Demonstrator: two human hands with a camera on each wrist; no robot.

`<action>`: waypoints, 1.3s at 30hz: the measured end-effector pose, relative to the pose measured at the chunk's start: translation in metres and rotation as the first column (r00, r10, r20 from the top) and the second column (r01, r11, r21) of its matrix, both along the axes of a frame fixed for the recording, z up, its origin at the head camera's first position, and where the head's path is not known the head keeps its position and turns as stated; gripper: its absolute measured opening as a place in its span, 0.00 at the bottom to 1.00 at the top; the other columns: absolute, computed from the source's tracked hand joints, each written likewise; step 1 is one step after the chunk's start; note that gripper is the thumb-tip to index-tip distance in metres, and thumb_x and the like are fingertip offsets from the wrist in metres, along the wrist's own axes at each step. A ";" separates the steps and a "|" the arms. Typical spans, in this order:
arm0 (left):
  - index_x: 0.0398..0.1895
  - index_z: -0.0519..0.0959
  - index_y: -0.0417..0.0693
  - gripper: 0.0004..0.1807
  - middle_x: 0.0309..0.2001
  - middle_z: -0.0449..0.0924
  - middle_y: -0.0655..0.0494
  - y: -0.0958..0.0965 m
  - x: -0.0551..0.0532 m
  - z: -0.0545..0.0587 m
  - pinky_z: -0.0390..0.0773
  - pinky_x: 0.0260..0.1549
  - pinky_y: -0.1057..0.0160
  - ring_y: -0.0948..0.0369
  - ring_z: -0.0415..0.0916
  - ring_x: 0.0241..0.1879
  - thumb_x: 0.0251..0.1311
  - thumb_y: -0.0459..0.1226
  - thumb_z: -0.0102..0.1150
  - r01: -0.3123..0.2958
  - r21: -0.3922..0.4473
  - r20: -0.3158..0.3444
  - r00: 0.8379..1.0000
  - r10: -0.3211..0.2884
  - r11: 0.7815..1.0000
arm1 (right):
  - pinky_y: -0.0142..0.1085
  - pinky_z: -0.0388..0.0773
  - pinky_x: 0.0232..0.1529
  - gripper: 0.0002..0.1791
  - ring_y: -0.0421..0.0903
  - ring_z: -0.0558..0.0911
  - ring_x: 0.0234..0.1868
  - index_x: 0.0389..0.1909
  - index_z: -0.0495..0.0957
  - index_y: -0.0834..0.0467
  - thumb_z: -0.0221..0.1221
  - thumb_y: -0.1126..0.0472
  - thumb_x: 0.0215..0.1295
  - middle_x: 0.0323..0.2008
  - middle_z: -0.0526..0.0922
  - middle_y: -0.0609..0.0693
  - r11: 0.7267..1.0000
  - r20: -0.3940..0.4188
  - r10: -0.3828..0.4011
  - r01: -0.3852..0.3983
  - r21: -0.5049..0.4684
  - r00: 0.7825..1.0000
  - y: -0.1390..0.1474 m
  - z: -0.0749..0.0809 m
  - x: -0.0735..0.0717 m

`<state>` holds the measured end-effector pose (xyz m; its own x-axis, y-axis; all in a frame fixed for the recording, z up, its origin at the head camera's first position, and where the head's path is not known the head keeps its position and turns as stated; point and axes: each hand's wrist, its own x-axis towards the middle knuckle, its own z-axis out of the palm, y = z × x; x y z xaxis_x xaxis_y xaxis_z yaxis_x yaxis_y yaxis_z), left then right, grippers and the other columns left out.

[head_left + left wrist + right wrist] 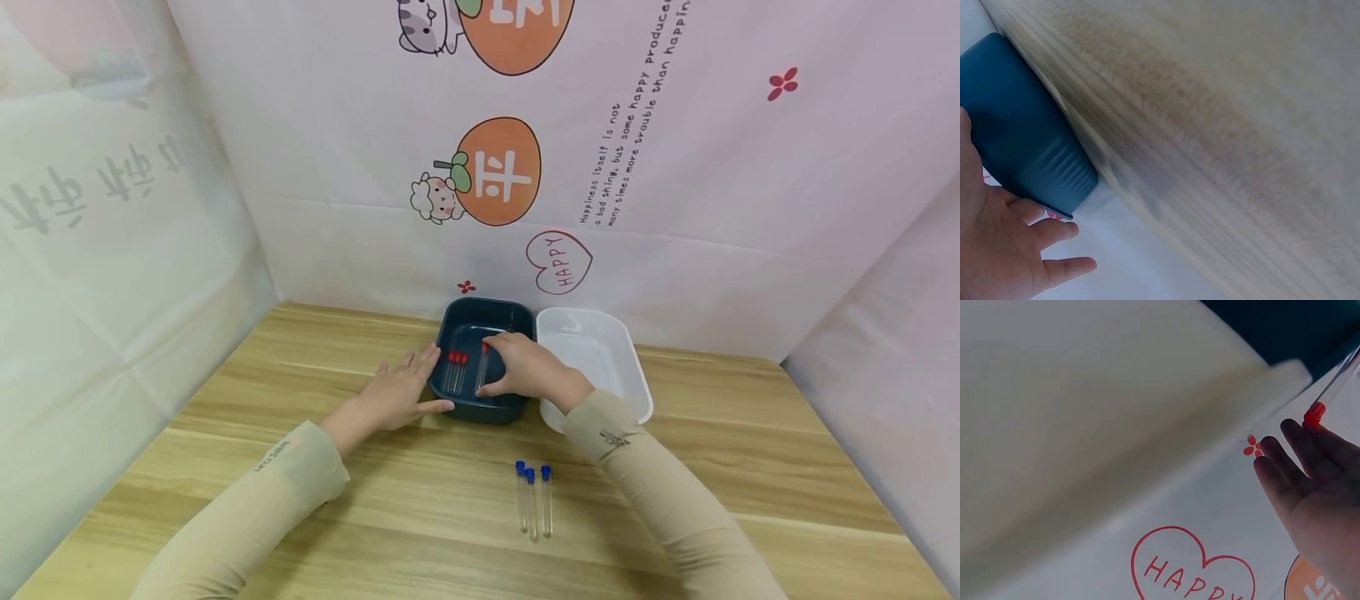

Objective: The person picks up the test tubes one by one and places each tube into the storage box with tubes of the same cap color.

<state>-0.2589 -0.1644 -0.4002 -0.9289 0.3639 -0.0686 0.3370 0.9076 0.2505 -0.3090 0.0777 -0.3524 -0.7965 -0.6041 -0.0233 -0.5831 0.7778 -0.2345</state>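
My right hand (528, 367) is over the dark teal basin (487, 412), with a red-capped test tube (482, 371) pinched lengthwise, fingertips at the cap and thumb near the clear end. In the right wrist view the red cap (1315, 413) shows at the fingertips. More red-capped test tubes (455, 375) lie side by side in the basin's left part. At the basin's left front corner my left hand (395, 394) rests with fingers spread along the rim and thumb at the front wall. The left wrist view shows those fingers (1054, 232) fairly straight beside the teal wall.
A white basin (636, 367) stands right against the teal one, partly behind my right forearm. Three blue-capped test tubes (532, 504) lie on the wooden table (420, 517) nearer to me. A printed cloth (337, 208) hangs behind the basins and at both sides.
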 end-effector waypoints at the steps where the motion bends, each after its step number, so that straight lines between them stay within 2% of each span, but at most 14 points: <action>1: 0.84 0.42 0.43 0.55 0.83 0.39 0.48 0.000 0.000 0.000 0.50 0.69 0.29 0.41 0.44 0.79 0.69 0.67 0.49 0.001 -0.001 -0.001 1.000 -0.001 1.000 | 0.51 0.68 0.69 0.52 0.60 0.68 0.72 0.74 0.66 0.65 0.74 0.39 0.57 0.71 0.69 0.64 1.000 0.001 0.003 -0.003 0.005 1.000 -0.002 -0.001 -0.001; 12: 0.84 0.43 0.43 0.55 0.83 0.41 0.47 -0.001 0.000 0.003 0.50 0.69 0.29 0.40 0.45 0.78 0.69 0.67 0.49 0.003 0.006 -0.002 1.000 -0.003 1.000 | 0.50 0.67 0.70 0.51 0.58 0.69 0.71 0.74 0.66 0.65 0.73 0.39 0.58 0.71 0.69 0.63 1.000 0.048 -0.003 0.001 0.023 0.999 -0.011 -0.013 -0.017; 21: 0.84 0.42 0.43 0.55 0.83 0.39 0.48 -0.002 -0.001 0.001 0.50 0.70 0.29 0.41 0.44 0.79 0.69 0.67 0.49 0.000 -0.004 0.002 1.000 0.000 1.000 | 0.49 0.66 0.71 0.49 0.58 0.69 0.71 0.73 0.66 0.68 0.72 0.41 0.61 0.71 0.69 0.65 0.999 0.091 0.052 -0.053 0.003 0.994 -0.017 -0.024 -0.027; 29: 0.84 0.42 0.44 0.55 0.83 0.39 0.50 -0.001 0.000 0.002 0.51 0.69 0.30 0.41 0.44 0.79 0.69 0.67 0.49 0.006 -0.001 0.008 1.000 -0.006 1.000 | 0.51 0.65 0.71 0.49 0.59 0.67 0.73 0.74 0.66 0.67 0.71 0.42 0.62 0.72 0.67 0.65 1.000 0.135 0.011 -0.013 0.017 0.991 -0.021 -0.028 -0.027; 39: 0.84 0.42 0.44 0.55 0.83 0.38 0.50 -0.002 -0.001 0.001 0.51 0.70 0.30 0.42 0.45 0.79 0.69 0.67 0.48 0.009 -0.011 0.004 1.000 -0.009 1.000 | 0.50 0.63 0.73 0.47 0.58 0.66 0.73 0.75 0.65 0.65 0.71 0.43 0.63 0.72 0.67 0.63 0.998 0.147 -0.036 0.028 0.058 0.988 -0.027 -0.037 -0.034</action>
<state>-0.2599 -0.1661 -0.3990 -0.9254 0.3711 -0.0766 0.3438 0.9073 0.2419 -0.3428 0.0506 -0.3898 -0.8007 -0.5728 -0.1754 -0.5196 0.8099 -0.2722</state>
